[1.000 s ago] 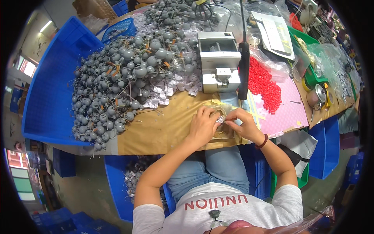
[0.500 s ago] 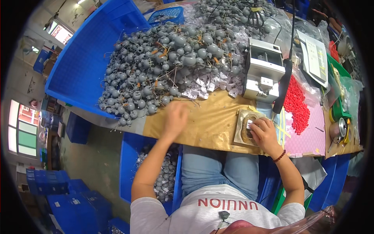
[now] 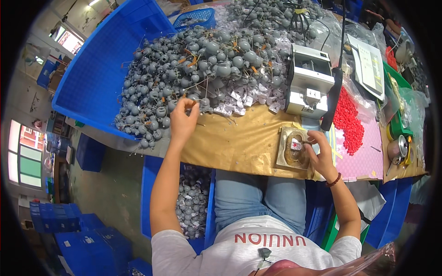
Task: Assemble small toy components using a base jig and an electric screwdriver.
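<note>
My left hand (image 3: pixel 183 118) is at the near edge of a large heap of grey ball-shaped parts (image 3: pixel 223 69) with thin wires. Its thumb and forefinger are pinched together against the heap, and what they hold, if anything, is hidden. Beside a square metal fixture (image 3: pixel 281 158) with a rounded hollow is my right hand (image 3: pixel 321 154). Its fingers are curled, thumb and forefinger close together at the hollow's right side; anything between them is too small to make out. Inside the hollow lies a small white piece (image 3: pixel 296 144) with red on its face.
A white-and-black bench machine (image 3: pixel 311 83) stands behind the fixture. Small red parts (image 3: pixel 347 122) are piled to its right. A tipped blue bin (image 3: pixel 106 69) borders the heap's left. Below the table edge, another blue bin (image 3: pixel 154 207) holds more grey parts. Brown paper (image 3: pixel 230 142) covers the table's front.
My left hand has moved left and away from me to the heap, its fingers now pinched. My right hand has drawn slightly right, uncovering the white piece in the fixture.
</note>
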A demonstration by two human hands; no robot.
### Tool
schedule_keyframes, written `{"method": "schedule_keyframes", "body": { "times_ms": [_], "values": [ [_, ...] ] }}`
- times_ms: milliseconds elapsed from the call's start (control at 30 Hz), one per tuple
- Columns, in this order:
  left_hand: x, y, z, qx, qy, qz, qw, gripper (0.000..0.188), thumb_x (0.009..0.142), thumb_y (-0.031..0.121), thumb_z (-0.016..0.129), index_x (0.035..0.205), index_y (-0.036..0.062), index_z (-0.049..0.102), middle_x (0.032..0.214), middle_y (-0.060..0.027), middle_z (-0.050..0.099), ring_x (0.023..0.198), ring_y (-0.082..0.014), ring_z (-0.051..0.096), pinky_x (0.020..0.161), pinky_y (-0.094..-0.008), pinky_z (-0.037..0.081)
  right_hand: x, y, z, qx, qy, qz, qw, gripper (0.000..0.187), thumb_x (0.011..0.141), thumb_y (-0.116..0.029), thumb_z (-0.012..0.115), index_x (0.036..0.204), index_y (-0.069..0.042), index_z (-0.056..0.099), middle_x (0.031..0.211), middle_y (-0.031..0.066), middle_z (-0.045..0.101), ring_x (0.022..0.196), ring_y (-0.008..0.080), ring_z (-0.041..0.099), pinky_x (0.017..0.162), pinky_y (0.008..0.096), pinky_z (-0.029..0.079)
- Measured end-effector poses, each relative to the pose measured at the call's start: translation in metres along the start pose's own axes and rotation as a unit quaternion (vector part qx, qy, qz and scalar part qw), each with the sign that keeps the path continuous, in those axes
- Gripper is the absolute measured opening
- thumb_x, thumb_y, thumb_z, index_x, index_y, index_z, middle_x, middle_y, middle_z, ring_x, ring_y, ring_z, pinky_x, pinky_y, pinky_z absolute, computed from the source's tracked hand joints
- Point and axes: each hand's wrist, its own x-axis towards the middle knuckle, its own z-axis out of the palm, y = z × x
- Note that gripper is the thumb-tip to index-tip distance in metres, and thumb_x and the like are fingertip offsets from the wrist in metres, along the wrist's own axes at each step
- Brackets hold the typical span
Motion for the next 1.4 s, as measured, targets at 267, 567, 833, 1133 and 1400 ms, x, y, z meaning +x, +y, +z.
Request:
{"method": "schedule_keyframes", "body": {
  "times_ms": [267,567,833,1133,1400],
  "values": [
    [-0.024,0.055,0.047,-0.252,-0.113,-0.049,0.96,0.013,0.093,0.004,0.073,0.1,0.0025,0.062,0.091,-0.0018,0.07,0.084,-0.0079,0.065,0.076,-0.0255,0.052,0.025,-0.034,0.0,0.049,-0.023,-0.021,0.998,0.025,0.088,0.001,0.071,0.113,-0.001,0.068,0.109,0.0149,0.068,0.097,0.0292,0.067,0.084,0.0367,0.054],
    [-0.033,0.023,0.075,-0.198,-0.219,-0.082,0.952,0.014,0.093,0.001,0.072,0.106,-0.0009,0.069,0.096,-0.0033,0.074,0.088,-0.0084,0.067,0.078,-0.0244,0.054,0.058,-0.06,0.039,0.027,-0.084,-0.076,0.993,0.028,0.087,-0.002,0.072,0.114,-0.005,0.065,0.108,0.0148,0.066,0.103,0.0355,0.065,0.088,0.042,0.054],
    [-0.044,0.063,0.055,-0.269,-0.238,-0.068,0.931,0.019,0.095,-0.002,0.068,0.114,-0.0013,0.066,0.106,-0.0041,0.073,0.095,-0.0078,0.068,0.082,-0.0242,0.054,0.118,-0.075,0.122,0.126,-0.135,-0.054,0.981,0.024,0.094,-0.004,0.07,0.116,-0.004,0.063,0.102,0.012,0.069,0.092,0.0265,0.068,0.079,0.0366,0.054],
    [-0.071,0.033,0.062,-0.046,-0.204,0.098,0.973,0.053,0.087,0.014,0.079,0.134,0.0024,0.058,0.123,-0.0137,0.065,0.119,-0.0297,0.061,0.104,-0.0393,0.048,0.1,-0.06,0.099,0.164,-0.132,0.12,0.97,0.016,0.096,-0.005,0.069,0.111,0.0,0.069,0.085,0.0034,0.072,0.071,0.0058,0.059,0.065,0.0259,0.05],
    [-0.073,0.042,0.074,0.01,-0.306,0.131,0.943,0.034,0.086,0.019,0.078,0.115,0.0057,0.068,0.116,-0.0118,0.065,0.114,-0.035,0.059,0.098,-0.0416,0.047,0.089,-0.062,0.062,0.119,-0.076,0.112,0.984,0.015,0.093,-0.007,0.07,0.106,0.0,0.072,0.086,0.0109,0.073,0.068,0.0147,0.065,0.064,0.0314,0.051]
  ]
}}
